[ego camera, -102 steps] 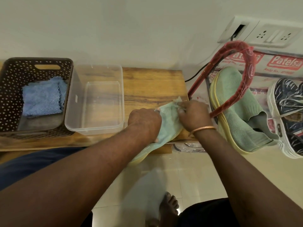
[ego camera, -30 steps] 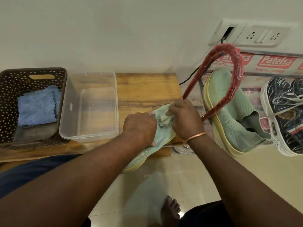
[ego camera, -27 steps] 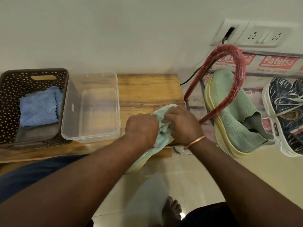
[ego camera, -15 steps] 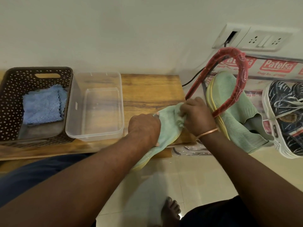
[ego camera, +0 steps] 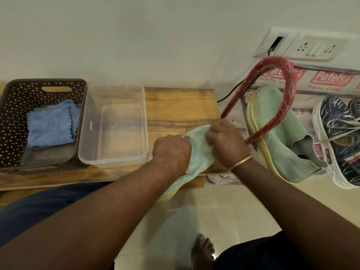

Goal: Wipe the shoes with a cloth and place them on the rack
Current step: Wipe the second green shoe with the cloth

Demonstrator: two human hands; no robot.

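The mint-green shoe (ego camera: 200, 152) lay slantwise across the front right corner of the wooden bench (ego camera: 179, 106), toe on the wood, yellow-soled heel hanging past the front edge over the tiled floor (ego camera: 233, 201). Bare wood stayed free behind it, between the clear tub (ego camera: 116, 88) and the bench's right edge. The rack (ego camera: 288, 88), a red-wrapped hoop, stood just beside the right hand (ego camera: 227, 143).

Counted: two mint-green shoes, the second shoe (ego camera: 278, 133) leaning on the rack; one dark patterned sneaker (ego camera: 341, 137) beside it (another toe peeked in at the frame's edge); one brown basket (ego camera: 11, 114) holding one folded blue cloth (ego camera: 50, 127); one tub.

The held shoe was a fine knit, pale and smooth. The left hand (ego camera: 171, 151) clasped its middle, thumb over the top. The right hand, blurred, bent over the toe; whether it grasped anything I cannot tell.
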